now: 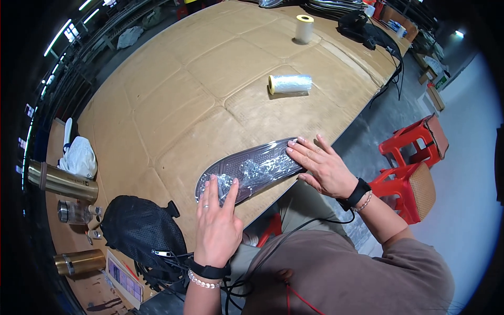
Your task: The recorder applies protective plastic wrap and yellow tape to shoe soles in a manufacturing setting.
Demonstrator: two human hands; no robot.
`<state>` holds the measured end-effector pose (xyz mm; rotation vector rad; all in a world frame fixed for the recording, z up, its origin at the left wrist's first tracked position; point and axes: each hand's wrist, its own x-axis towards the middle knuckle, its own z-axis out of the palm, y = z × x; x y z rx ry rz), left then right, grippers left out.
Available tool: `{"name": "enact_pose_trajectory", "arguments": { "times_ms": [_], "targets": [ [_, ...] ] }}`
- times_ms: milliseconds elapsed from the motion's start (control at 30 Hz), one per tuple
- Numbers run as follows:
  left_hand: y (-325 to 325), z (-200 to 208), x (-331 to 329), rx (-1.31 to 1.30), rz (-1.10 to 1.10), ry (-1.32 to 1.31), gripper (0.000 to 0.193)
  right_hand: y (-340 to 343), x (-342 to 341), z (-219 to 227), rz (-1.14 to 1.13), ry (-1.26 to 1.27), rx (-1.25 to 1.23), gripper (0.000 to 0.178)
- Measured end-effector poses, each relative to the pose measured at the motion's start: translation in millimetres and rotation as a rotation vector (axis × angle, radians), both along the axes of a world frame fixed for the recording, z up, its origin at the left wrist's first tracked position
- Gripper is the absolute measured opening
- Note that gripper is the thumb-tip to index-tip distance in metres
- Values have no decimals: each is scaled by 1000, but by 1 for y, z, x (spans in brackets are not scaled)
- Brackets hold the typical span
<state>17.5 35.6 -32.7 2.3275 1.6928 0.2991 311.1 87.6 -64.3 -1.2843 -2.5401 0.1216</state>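
A long dark sole-shaped piece (262,156) with a textured surface and a raised rim lies at the table's near edge. Shiny, crinkled clear film (252,169) covers much of its surface. My left hand (218,231) rests its stretched fingertips on the film at the piece's left end. My right hand (325,168) lies flat with its fingers on the right end, near the rim. Both hands are open and grip nothing. Farther off, a roll of clear film (291,84) lies on its side, and another roll (304,29) stands upright.
Brown cardboard (178,110) covers the table. To the left are a black mesh bag (142,226), a steel flask (65,181), a glass bottle (73,212) and a gold cup (81,261). Red stools (407,191) stand right of the table. A black cable (315,219) crosses my lap.
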Motion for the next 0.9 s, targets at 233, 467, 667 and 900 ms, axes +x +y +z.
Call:
{"name": "enact_pose_trajectory", "arguments": {
  "times_ms": [233, 467, 667, 900],
  "targets": [
    [-6, 4, 11, 43, 53, 169, 76, -2, -12, 19, -15, -18, -44, 72],
    [-12, -6, 31, -90, 20, -38, 83, 2, -47, 10, 137, -1, -54, 77],
    [-11, 4, 7, -8, 75, -132, 73, 3, -82, 30, 222, 64, -2, 79],
    [-20, 4, -43, -20, 363, -403, 62, -9, -154, -6, 302, 18, 17, 86]
  ]
}}
